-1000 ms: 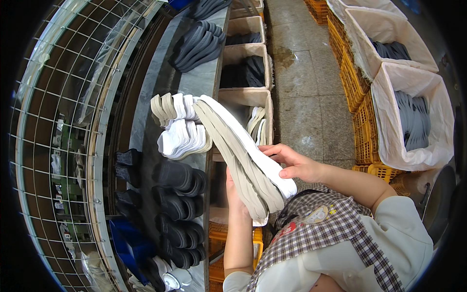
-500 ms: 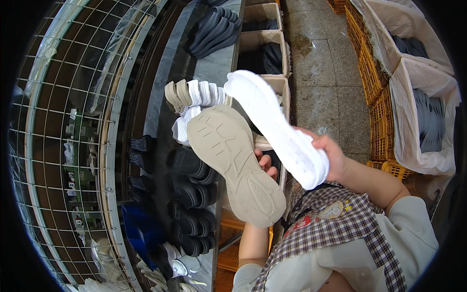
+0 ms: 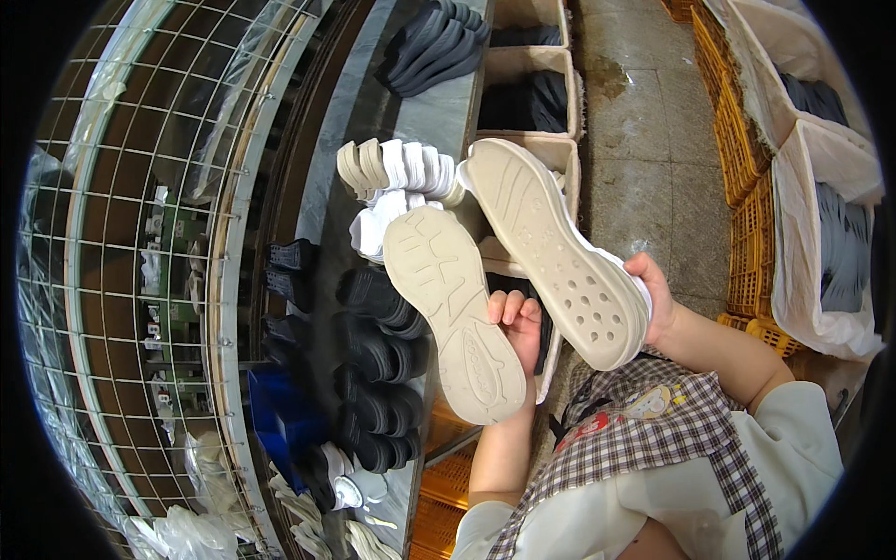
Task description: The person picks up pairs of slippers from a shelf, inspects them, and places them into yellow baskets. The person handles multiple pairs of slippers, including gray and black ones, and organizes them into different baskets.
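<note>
My left hand [image 3: 519, 327] is closed on the edge of a beige shoe sole [image 3: 457, 317], its patterned tread facing up. Some of its fingers show curled at the sole's right side. To the right, my right hand [image 3: 652, 297] grips a second shoe sole [image 3: 551, 247] by its heel end. That one shows a beige face with grooves at the toe and round holes at the heel, and a white rim along its side. The two soles are held side by side, tilted the same way, over the edge of the bench. My right fingertips are partly hidden.
On the grey bench [image 3: 434, 121] lie a row of white and beige soles [image 3: 411, 168], stacked dark soles [image 3: 434, 47] and black soles [image 3: 378, 359]. Wire mesh [image 3: 140, 280] stands at left. Lined bins [image 3: 527, 89] adjoin the bench; orange crates [image 3: 747, 243] and more lined bins stand at right.
The sole in my right hand has turned over, from its white side to its beige side with holes. My left hand still holds the patterned sole, its fingers now showing more.
</note>
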Tool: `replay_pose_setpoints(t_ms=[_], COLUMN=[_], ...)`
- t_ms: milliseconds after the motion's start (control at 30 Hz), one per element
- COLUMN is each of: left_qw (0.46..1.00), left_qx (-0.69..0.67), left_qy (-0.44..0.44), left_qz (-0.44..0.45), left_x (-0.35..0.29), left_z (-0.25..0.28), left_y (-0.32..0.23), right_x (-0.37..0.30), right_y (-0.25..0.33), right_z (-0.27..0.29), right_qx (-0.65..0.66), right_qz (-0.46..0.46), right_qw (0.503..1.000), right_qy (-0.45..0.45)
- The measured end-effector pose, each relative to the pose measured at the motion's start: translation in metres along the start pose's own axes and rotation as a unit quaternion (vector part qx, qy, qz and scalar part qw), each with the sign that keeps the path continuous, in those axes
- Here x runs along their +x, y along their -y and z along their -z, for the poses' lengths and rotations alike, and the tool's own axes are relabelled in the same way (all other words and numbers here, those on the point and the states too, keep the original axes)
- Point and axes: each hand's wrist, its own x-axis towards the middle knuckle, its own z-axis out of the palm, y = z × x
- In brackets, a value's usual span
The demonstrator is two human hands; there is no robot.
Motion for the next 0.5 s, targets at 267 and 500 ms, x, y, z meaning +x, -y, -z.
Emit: replay_pose_setpoints(t_ms=[267, 500], left_qw=[0.895, 0.921], left_qx=[0.372, 0.202], left_qy=[-0.244, -0.263], left_qz=[-0.004, 0.202], left_x=[0.003, -0.001], left_z=[-0.021, -0.072], left_y=[0.033, 0.016], right_x=[-0.004, 0.01], right_y=[0.002, 0.03], right_z=[-0.014, -0.027], right_qx=[-0.288, -0.769], right_qz=[0.058, 0.121], right_qw=[0.953, 0.618], right_qy=[0.073, 0.109])
